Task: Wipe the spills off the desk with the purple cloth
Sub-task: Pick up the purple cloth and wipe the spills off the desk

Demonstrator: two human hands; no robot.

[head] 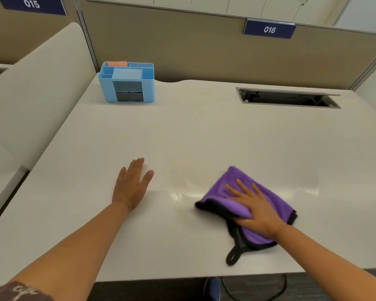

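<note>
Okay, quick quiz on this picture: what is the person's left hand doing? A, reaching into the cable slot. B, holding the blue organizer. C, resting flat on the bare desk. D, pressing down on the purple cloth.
C: the left hand lies palm down, fingers spread, on the bare desk, apart from the purple cloth, which the right hand presses.

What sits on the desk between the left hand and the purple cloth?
Nothing solid: in the head view, only bare desk with a faint wet sheen lies between the left hand and the purple cloth.
</note>
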